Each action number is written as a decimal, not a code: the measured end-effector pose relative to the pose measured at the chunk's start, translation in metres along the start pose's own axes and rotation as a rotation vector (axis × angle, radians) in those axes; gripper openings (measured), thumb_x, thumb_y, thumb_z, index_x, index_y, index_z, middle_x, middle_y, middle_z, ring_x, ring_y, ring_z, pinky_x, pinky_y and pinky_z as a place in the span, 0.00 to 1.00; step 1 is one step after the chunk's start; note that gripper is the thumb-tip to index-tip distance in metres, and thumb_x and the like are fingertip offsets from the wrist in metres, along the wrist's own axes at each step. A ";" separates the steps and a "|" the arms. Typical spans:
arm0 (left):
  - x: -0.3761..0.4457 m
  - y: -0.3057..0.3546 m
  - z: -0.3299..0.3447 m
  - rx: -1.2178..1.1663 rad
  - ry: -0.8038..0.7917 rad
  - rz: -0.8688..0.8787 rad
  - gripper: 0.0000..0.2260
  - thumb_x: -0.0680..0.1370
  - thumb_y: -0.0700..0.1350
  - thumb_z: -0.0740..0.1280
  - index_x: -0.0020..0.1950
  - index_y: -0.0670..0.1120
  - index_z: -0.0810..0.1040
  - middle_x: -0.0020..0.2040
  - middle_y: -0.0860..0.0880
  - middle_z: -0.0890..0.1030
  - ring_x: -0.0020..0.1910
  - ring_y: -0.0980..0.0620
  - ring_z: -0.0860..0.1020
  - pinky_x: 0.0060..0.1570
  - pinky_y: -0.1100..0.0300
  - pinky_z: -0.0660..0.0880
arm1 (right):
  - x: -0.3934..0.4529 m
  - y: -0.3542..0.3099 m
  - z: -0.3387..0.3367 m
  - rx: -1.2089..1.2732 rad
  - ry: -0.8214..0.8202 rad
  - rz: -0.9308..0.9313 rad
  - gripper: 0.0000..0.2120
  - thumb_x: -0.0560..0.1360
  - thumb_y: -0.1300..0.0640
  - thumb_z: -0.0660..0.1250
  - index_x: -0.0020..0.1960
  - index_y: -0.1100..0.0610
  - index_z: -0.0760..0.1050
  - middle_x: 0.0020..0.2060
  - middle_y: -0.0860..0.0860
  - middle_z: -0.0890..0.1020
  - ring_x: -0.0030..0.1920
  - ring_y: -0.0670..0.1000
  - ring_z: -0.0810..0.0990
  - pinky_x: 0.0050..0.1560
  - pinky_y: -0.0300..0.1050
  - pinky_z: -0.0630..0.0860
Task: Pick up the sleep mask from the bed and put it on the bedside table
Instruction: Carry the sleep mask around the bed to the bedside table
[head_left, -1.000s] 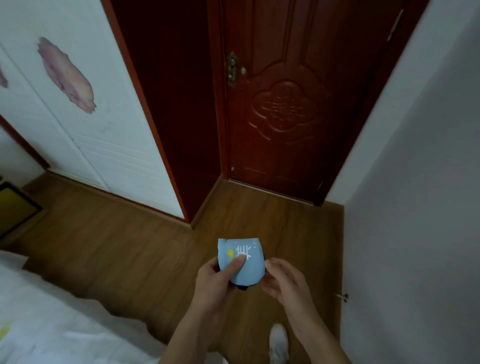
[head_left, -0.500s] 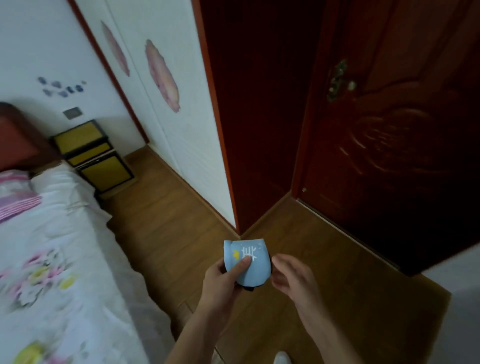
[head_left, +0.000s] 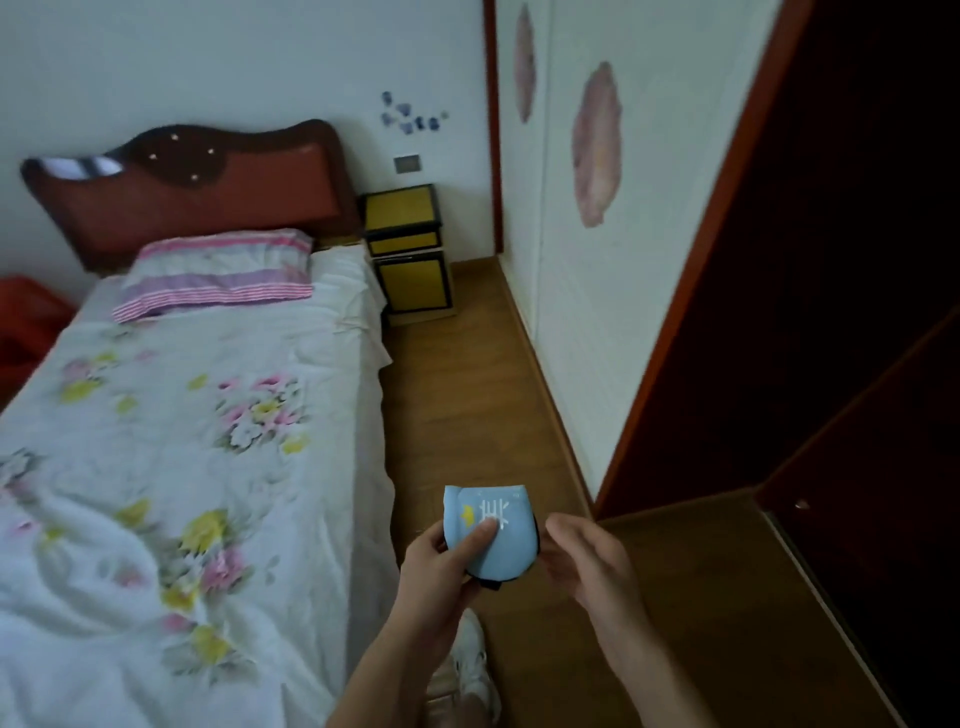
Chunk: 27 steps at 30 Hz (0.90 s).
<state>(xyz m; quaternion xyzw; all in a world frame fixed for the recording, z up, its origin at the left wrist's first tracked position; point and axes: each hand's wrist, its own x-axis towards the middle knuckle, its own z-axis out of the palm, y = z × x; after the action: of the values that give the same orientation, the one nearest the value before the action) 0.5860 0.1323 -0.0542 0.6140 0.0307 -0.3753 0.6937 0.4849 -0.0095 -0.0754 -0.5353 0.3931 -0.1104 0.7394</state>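
A light blue sleep mask with a white and yellow print and a black edge is folded in front of me, above the floor. My left hand grips it, thumb pressed on its front. My right hand is beside its right edge with fingers curled; contact is unclear. The bed with a floral sheet fills the left. The yellow bedside table with black edges stands far ahead, next to the headboard.
A striped pink pillow lies at the head of the bed under a red-brown headboard. A strip of wooden floor runs between the bed and a white wardrobe. A dark door stands on the right. My white shoe shows below.
The view has swung left from the dark door to the bed and bedside table. Both hands stay in front of me with the mask held the same way.
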 end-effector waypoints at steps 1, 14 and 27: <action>0.010 0.005 -0.005 -0.018 0.018 0.009 0.14 0.66 0.48 0.80 0.49 0.45 0.87 0.49 0.41 0.88 0.46 0.44 0.87 0.35 0.59 0.81 | 0.012 -0.002 0.009 -0.014 -0.017 0.010 0.11 0.74 0.50 0.72 0.52 0.55 0.83 0.47 0.55 0.88 0.50 0.57 0.86 0.55 0.56 0.81; 0.192 0.151 -0.074 -0.083 0.118 0.090 0.16 0.68 0.50 0.80 0.52 0.45 0.85 0.50 0.41 0.87 0.48 0.43 0.86 0.37 0.57 0.82 | 0.203 -0.099 0.164 -0.179 -0.162 -0.010 0.12 0.73 0.46 0.73 0.53 0.51 0.82 0.46 0.48 0.88 0.49 0.49 0.86 0.51 0.48 0.83; 0.363 0.252 -0.097 -0.105 0.180 0.064 0.20 0.64 0.50 0.79 0.52 0.44 0.84 0.47 0.43 0.88 0.44 0.46 0.87 0.33 0.59 0.81 | 0.377 -0.165 0.248 -0.197 -0.197 0.046 0.10 0.75 0.47 0.71 0.52 0.49 0.82 0.49 0.49 0.87 0.51 0.49 0.86 0.56 0.51 0.83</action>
<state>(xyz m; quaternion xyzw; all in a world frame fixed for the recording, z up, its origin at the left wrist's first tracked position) 1.0275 0.0326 -0.0520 0.6088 0.0927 -0.2942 0.7310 0.9524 -0.1215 -0.0757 -0.6046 0.3395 -0.0010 0.7206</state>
